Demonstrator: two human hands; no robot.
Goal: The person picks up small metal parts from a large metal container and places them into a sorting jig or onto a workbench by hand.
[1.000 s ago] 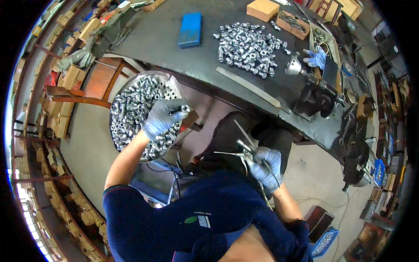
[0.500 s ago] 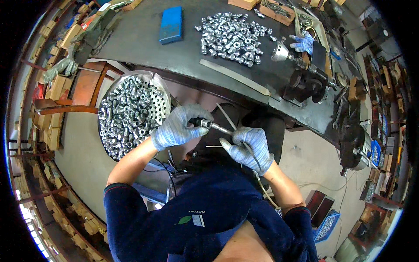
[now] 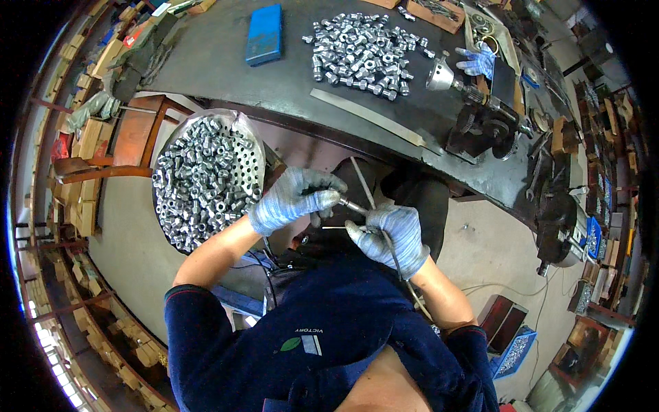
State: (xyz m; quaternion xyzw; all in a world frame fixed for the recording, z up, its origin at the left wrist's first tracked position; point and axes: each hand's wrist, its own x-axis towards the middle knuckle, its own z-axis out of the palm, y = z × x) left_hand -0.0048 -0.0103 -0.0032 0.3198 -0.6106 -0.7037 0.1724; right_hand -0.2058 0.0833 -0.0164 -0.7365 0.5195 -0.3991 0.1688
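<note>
My left hand, in a blue-grey knit glove, is closed around a metal fitting that its fingers almost wholly cover. A slim tool with a metal shaft runs from these fingertips to my right hand, gloved alike and closed on it. A long thin grey strip crosses at the right hand, and a pale hose leads off below the wrist. To the left, a round perforated metal pan holds a heap of shiny metal fittings.
The dark workbench spans the far side. On it lie a pile of fittings, a blue box, a flat metal bar, a chuck device and a spare glove. A wooden chair stands left; a blue crate is low right.
My left hand has shifted slightly right, and its fingers now cover the fitting that showed before. The right hand has moved little. The whole view has shifted slightly.
</note>
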